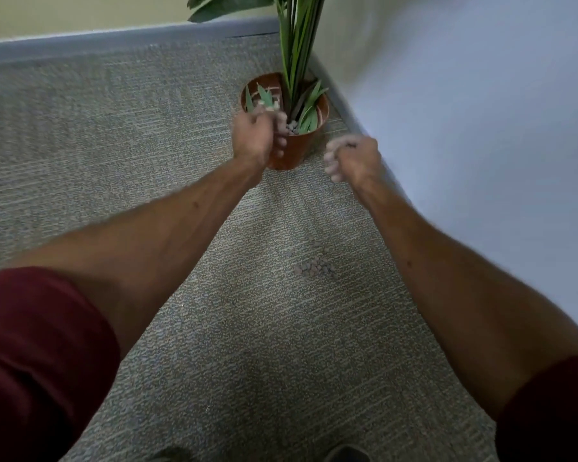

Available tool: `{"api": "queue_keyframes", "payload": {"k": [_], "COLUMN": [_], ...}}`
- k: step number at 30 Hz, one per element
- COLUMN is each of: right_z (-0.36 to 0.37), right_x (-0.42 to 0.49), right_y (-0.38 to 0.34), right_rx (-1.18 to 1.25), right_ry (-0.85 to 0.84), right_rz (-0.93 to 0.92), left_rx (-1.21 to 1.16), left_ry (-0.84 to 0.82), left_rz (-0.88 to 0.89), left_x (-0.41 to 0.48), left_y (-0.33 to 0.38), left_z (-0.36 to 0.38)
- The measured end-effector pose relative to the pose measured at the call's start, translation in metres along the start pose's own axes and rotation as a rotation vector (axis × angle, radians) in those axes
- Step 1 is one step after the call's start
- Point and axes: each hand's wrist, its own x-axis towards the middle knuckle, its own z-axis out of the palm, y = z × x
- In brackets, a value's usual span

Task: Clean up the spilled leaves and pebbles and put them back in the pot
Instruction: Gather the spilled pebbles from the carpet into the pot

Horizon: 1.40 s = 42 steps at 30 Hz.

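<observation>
A terracotta pot (289, 151) stands on the carpet in the corner, with tall green stems, loose leaves (309, 116) and grey pebbles inside. My left hand (256, 136) hovers over the pot's near rim, its fingers curled round small pale bits that look like pebbles. My right hand (352, 158) is a closed fist just right of the pot, seemingly holding pebbles, though the blur hides most of them. A small heap of spilled pebbles (314, 267) lies on the carpet between my forearms.
A grey baseboard (114, 45) runs along the far wall, and a white wall (481, 128) closes the right side. My shoes (346, 455) show at the bottom edge. Grey carpet (114, 161) stretches to the left of the pot.
</observation>
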Motion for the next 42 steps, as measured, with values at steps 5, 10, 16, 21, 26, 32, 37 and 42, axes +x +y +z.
{"api": "queue_keyframes", "payload": {"k": [5,10,16,21,26,32,37,42], "right_z": [-0.012,-0.005,0.010,0.001,-0.037,-0.047,-0.018,-0.010], "right_x": [-0.045,-0.073,-0.086,-0.095,-0.086,-0.094,-0.100,-0.103], "right_y": [0.072,0.102,0.121,0.129,0.131,0.134,0.128,0.122], "right_rx": [-0.366,-0.753,-0.842,-0.840,-0.576,-0.758,-0.745,-0.768], "right_ry": [-0.168,-0.454,-0.506,-0.538,-0.548,-0.709,-0.703,-0.750], "right_rz": [0.064,-0.225,-0.473,-0.429,-0.298,-0.132,-0.182,-0.235], "left_rx": [0.398,1.135,1.369,1.264,1.255,1.385,1.355,1.305], "left_ry": [-0.331,-0.502,-0.437,-0.531,-0.515,-0.605,-0.562,-0.558], "left_rz": [-0.113,-0.005,0.068,0.169,0.258,0.293,0.281,0.296], "left_x": [-0.038,-0.083,-0.115,-0.125,-0.128,-0.135,-0.136,-0.136], "left_y": [-0.048,-0.103,-0.144,-0.157,-0.155,-0.161,-0.165,-0.168], "left_z": [-0.003,0.005,0.007,0.006,-0.004,-0.009,-0.005,-0.005]}}
